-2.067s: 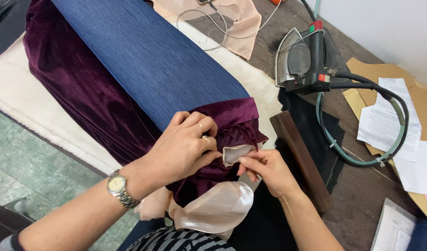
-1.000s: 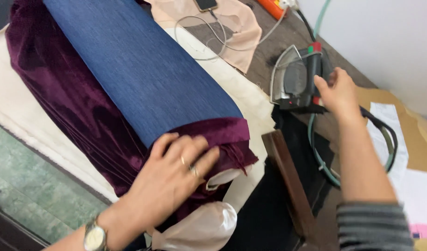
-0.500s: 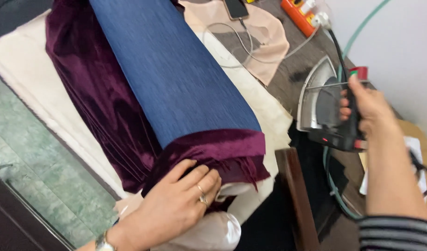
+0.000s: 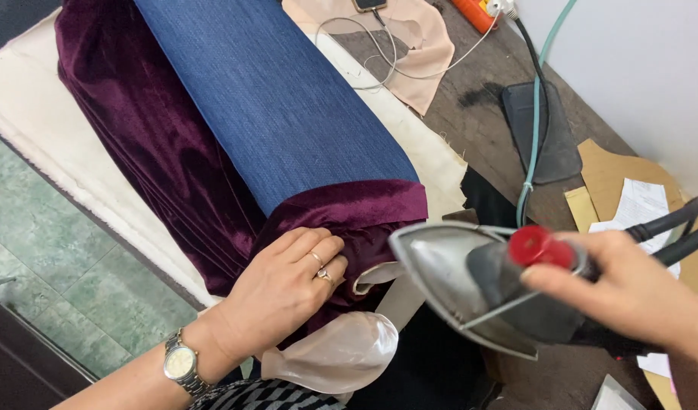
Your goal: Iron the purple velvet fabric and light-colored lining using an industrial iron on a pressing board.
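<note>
1. Since half a second ago my right hand [image 4: 630,292] has lifted the steam iron [image 4: 470,292] off its dark rest mat [image 4: 543,129], now bare at 1 o'clock, and carried it to 4 o'clock, near the fabric end.
2. My left hand [image 4: 281,292] has stayed flat on the maroon velvet [image 4: 349,216].
3. The iron's handle is mostly hidden under my right hand, and the iron looks slightly blurred; its red knob [image 4: 537,247] shows.
4. My right hand is closed around the iron's handle, soleplate tilted toward the velvet.
5. My left hand lies open, fingers spread, pressing the velvet at the end of the blue padded board [image 4: 281,99], just beside a beige lining piece [image 4: 341,353] at 6 o'clock.
</note>
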